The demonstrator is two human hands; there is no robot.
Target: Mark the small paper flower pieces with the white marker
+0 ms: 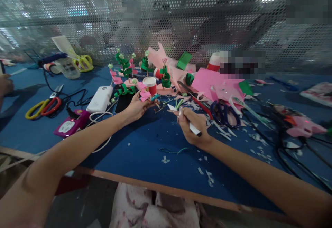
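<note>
My left hand point(138, 107) is closed, fingertips together, around a pink paper spiral point(145, 94) with a pale green top. A small teal piece point(155, 97) shows at its fingertips. My right hand point(193, 126) is closed around a white, pen-like tool point(194, 129) with a black end, which points toward my left hand. White and pale green paper strips point(178, 103) show just beyond its fingers. Behind the left hand, several green and pink paper spirals on sticks stand near a red-and-white tub point(149, 85).
Pink paper sheets point(207, 83), blue-handled scissors point(225, 114) and paper scraps lie on the right of the blue table point(145, 152). Yellow-and-red scissors point(44, 107), a white power bank point(100, 98) and a purple cabled box point(71, 123) are left. A perforated metal screen point(103, 31) closes the back.
</note>
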